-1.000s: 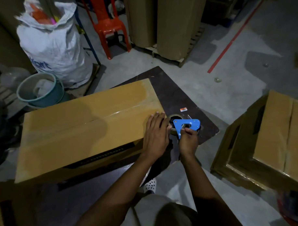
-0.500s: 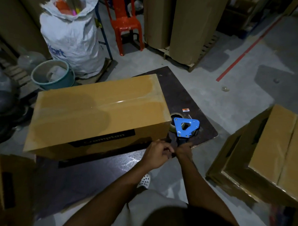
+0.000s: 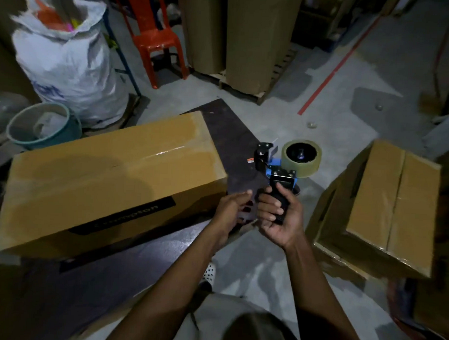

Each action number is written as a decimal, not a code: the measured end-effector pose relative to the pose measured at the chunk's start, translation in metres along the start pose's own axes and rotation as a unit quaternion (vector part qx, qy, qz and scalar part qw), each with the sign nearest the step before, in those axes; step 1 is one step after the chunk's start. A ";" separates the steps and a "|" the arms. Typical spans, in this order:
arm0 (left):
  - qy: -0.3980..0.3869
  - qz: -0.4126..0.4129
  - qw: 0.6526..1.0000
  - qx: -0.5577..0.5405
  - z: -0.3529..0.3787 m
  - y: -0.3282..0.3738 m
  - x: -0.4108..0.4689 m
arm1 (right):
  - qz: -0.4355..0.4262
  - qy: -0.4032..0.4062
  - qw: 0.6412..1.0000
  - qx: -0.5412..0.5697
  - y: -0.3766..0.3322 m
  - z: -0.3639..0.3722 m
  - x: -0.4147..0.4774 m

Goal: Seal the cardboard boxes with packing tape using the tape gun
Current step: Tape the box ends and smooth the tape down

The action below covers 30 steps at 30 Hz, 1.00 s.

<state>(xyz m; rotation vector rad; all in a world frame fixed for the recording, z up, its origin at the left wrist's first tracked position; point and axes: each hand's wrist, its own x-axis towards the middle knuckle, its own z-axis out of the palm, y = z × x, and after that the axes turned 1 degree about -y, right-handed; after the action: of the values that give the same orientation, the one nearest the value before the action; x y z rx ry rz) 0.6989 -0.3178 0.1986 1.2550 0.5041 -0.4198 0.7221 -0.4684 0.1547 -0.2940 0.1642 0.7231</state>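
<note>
Closest to me, my right hand (image 3: 277, 217) is turned palm up. Its fingers (image 3: 268, 204) are clamped round the black handle of the tape gun (image 3: 281, 182), thumb along the side, so the tool points away from me with the tape roll (image 3: 301, 157) facing up. Held this way I can see the roller and cutter end, probably to check the loose tape end before the next strip.

My left hand (image 3: 229, 210) hovers just beside the handle. Its fingers are apart and loosely bent and hold nothing, ready to steady the gun or pull tape.

Just beyond it, to the left, the long cardboard box (image 3: 111, 181) lies on a dark board (image 3: 232, 142) on the floor. A glossy strip runs along its top seam, so I judge this one sealed.

To my right a second box (image 3: 385, 208) sits tilted on the floor, flaps closed. I cannot tell whether its seam is taped, so it is likely next.

Farther off are a teal bucket (image 3: 41, 128), a white sack (image 3: 69, 60), a red chair (image 3: 152, 32) and upright cardboard stacks (image 3: 248, 38).
</note>
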 end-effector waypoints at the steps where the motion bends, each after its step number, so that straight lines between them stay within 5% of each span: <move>1: -0.046 0.002 0.999 -0.026 0.010 0.012 -0.008 | -0.005 -0.005 1.000 -0.017 -0.003 0.003 -0.008; 6: -0.151 0.027 0.985 0.077 0.043 0.031 -0.011 | -0.022 0.078 0.983 -0.162 -0.009 0.019 -0.038; 10: -0.073 -0.030 0.996 0.047 0.056 0.026 -0.005 | -0.102 0.245 0.954 -0.140 -0.002 0.022 -0.031; 14: -0.032 -0.150 0.987 -0.038 0.042 0.022 0.005 | -0.110 0.295 0.930 -0.190 0.004 0.003 -0.037; 19: -0.068 -0.143 0.960 -0.233 0.013 0.023 -0.007 | -0.136 0.224 0.907 -0.329 0.012 0.004 -0.044; 30: -0.071 -0.066 0.944 -0.314 -0.076 0.012 -0.062 | -0.086 0.124 0.878 -0.454 0.058 -0.001 -0.023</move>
<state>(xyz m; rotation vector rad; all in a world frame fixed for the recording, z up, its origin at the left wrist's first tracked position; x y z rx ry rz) 0.6449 -0.2394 0.2258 0.5719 0.5442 -0.4154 0.6665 -0.4422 0.1472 -1.2925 0.0278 0.5402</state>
